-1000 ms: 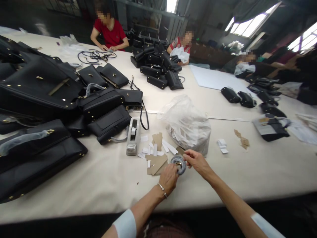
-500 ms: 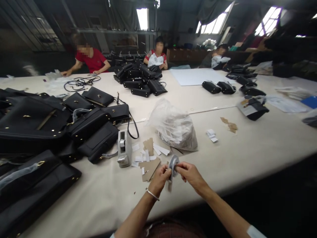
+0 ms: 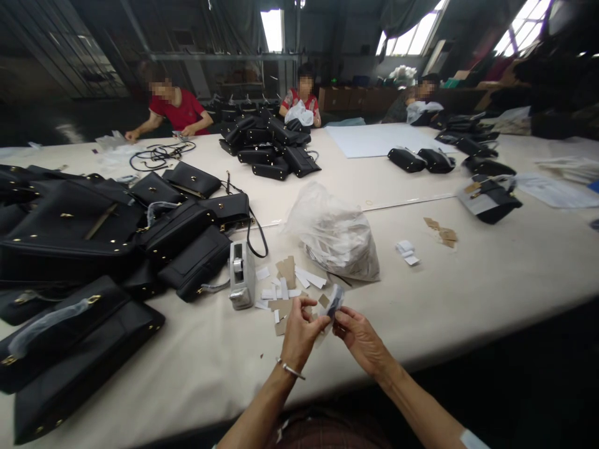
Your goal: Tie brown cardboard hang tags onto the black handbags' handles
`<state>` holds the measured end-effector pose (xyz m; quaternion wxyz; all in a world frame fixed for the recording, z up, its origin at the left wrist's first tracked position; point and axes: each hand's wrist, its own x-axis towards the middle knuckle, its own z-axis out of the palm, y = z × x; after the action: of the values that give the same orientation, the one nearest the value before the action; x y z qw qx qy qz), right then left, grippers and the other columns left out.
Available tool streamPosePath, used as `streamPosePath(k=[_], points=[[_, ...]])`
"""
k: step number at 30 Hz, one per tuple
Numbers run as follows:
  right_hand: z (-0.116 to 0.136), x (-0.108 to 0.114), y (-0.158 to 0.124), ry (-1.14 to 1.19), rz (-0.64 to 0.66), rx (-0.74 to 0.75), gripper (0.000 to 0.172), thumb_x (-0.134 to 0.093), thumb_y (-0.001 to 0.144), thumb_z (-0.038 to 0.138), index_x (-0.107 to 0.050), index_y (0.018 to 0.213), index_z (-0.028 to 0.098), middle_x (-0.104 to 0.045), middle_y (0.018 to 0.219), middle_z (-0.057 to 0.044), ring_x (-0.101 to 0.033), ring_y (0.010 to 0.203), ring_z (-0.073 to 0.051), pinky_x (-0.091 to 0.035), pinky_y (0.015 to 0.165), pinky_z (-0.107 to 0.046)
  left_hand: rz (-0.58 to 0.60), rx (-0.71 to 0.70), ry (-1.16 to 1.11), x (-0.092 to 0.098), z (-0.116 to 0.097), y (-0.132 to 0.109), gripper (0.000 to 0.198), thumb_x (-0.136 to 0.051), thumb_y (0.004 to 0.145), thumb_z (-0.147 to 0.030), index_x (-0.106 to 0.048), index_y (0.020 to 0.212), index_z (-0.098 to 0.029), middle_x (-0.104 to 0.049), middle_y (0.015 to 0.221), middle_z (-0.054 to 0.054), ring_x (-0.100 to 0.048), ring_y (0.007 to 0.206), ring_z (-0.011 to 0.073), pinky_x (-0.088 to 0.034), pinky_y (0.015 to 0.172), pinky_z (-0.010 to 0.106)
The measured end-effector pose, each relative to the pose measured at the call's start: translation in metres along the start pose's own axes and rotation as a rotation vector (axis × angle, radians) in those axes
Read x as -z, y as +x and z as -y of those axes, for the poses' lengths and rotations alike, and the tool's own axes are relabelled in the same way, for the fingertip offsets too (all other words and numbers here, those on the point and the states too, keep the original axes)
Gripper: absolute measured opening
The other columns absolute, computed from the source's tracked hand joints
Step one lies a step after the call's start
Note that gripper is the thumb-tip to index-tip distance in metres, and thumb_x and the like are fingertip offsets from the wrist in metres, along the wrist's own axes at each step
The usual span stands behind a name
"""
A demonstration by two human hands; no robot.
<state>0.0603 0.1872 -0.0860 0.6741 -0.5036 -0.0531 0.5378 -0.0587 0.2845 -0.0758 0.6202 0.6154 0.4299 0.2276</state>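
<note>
Tipped the small wrapped roll (image 3: 334, 302) since before; pinching it in the right hand (image 3: 362, 343), touching it with the thumb of the spread left hand (image 3: 299, 333), above the near table (image 3: 206, 368), right of the brown cards (image 3: 286, 271).

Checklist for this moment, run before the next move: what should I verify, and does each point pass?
1. Right hand gripping the plastic-wrapped piece: ok, at its lower end.
2. Left hand gripping it too: cannot tell; the thumb is at it, but finger contact is unclear.
3. Contents of the wrap recognisable: cannot tell; only something dark shows.
4. Tape dispenser upright on the table: ok.
5. Brown card pieces separated from white strips: not ok, they lie mixed.
</note>
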Motion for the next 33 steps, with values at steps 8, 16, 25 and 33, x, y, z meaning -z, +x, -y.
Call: streamPosePath(k=[8,16,25,33], points=[[0.008,0.009,-0.016,-0.05,0.113,-0.063,0.021,-0.083,0.071,0.029,-0.078,0.085,0.015,-0.068,0.075,-0.001,-0.046,0.062,-0.009,-0.038,0.061,-0.023,0.395,0.053,-0.381,0.008,0.015,0.001,0.038,-0.084,0.062,-0.042,-0.062,0.078,-0.014,-0.06,0.068,-0.001,-0.052,0.064,0.0135,-0.041,0.063,0.026],[0.012,0.014,-0.041,0.179,0.165,-0.182,0.037,-0.085,0.069,0.024,-0.075,0.103,0.013,-0.074,0.087,-0.006,-0.065,0.075,-0.012,-0.05,0.08,-0.026,0.42,0.052,-0.418,0.009,-0.006,-0.011,0.038,-0.086,0.062,-0.033,-0.053,0.07,-0.016,-0.057,0.065,-0.005,-0.051,0.06,0.0104,-0.04,0.06,0.024],[0.014,-0.006,-0.046,-0.074,-0.016,0.087,0.039,-0.09,0.061,0.035,-0.078,0.09,0.013,-0.073,0.075,-0.005,-0.055,0.06,-0.011,-0.047,0.063,-0.027,0.336,-0.048,-0.393,-0.005,-0.015,-0.027,0.035,-0.081,0.068,-0.032,-0.049,0.066,-0.019,-0.052,0.058,-0.007,-0.057,0.057,0.014,-0.045,0.058,0.026],[0.005,-0.006,-0.04,-0.215,-0.166,0.246,0.044,-0.087,0.059,0.045,-0.076,0.09,0.015,-0.07,0.071,-0.002,-0.048,0.057,-0.011,-0.041,0.056,-0.027,0.194,-0.246,-0.042,-0.005,-0.026,-0.045,0.015,-0.066,0.082,-0.031,-0.064,0.078,-0.018,-0.068,0.076,0.003,-0.063,0.071,0.0169,-0.05,0.069,0.028]])
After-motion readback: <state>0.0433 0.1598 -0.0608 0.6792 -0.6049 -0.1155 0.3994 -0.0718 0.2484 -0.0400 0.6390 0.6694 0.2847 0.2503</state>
